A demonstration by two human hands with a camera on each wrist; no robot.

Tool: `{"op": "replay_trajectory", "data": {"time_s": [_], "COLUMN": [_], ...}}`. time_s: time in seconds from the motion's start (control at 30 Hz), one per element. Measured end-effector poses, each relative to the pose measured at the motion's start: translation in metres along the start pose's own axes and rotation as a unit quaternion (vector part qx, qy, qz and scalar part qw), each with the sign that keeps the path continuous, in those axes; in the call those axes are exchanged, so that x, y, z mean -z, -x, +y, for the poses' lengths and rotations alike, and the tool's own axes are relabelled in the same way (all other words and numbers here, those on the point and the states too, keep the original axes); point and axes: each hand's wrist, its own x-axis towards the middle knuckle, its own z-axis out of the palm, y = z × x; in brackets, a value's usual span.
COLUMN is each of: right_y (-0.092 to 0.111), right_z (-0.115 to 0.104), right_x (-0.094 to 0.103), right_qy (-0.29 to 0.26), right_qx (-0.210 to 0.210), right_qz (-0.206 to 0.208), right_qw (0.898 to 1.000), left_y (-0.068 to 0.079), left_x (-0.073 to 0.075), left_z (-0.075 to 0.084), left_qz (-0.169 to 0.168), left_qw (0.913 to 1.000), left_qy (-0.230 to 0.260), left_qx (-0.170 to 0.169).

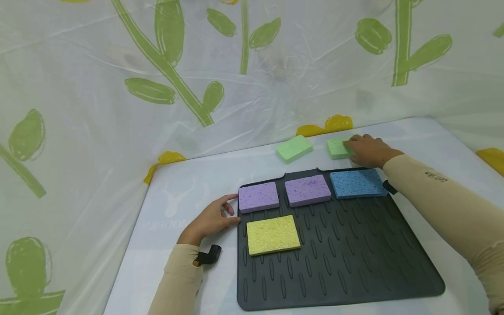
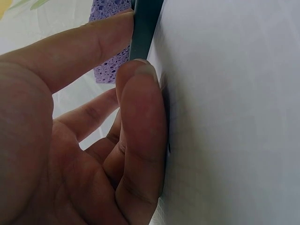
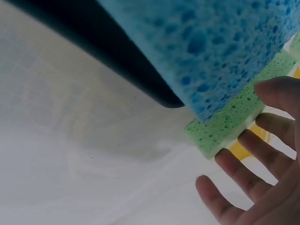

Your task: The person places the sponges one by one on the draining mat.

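A black ribbed mat (image 1: 346, 253) lies on the white table. On it sit two purple sponges (image 1: 258, 197) (image 1: 307, 190), a blue sponge (image 1: 357, 183) and a yellow sponge (image 1: 272, 234). Two green sponges lie on the table beyond the mat, one to the left (image 1: 294, 148) and one to the right (image 1: 336, 148). My right hand (image 1: 364, 151) rests over the right green sponge (image 3: 225, 126), its fingers (image 3: 253, 140) straight and spread. My left hand (image 1: 212, 218) lies on the table, thumb and forefinger touching the mat's left edge (image 2: 143, 28) beside a purple sponge (image 2: 110, 65).
A plastic sheet with green leaf prints (image 1: 189, 87) hangs close behind and to the left of the table. The mat's front and right parts hold nothing. The blue sponge (image 3: 211, 42) overhangs the mat's far rim (image 3: 117, 56) near my right hand (image 3: 253, 178).
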Motion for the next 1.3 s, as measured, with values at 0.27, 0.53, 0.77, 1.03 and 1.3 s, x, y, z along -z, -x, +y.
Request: {"op": "replay_trajectory", "data": {"time_s": [0.27,0.53,0.77,1.03,1.3], "right_y": [-0.0006,-0.0034,-0.003,0.0004,0.0031], "right_z": [0.0026,0.0072,0.0073,0.0048,0.0072], "right_x": [-0.0018,-0.006,-0.0065,-0.0045,-0.003], "right_qy": [-0.005,-0.041,-0.043,-0.056,-0.031], "right_qx": [-0.008,-0.003,0.001,0.009,0.026], "right_qz": [0.013,0.007,0.012,0.02,0.034], "right_qw": [1.0,0.999,0.999,0.998,0.999], "left_y": [-0.001,-0.0001,-0.0006,-0.001,-0.001], "left_x": [-0.0005,0.0007,0.0005,0.0002,0.0006], "left_z": [-0.0005,0.0004,0.0001,-0.001,0.0004], "left_qz": [-0.003,-0.006,-0.007,-0.006,-0.008], "left_qw": [1.0,0.9999,0.9999,0.9999,0.9999], "left_qy": [0.003,0.01,0.01,0.01,0.011], "left_qx": [0.004,0.003,0.004,0.007,0.008]}}
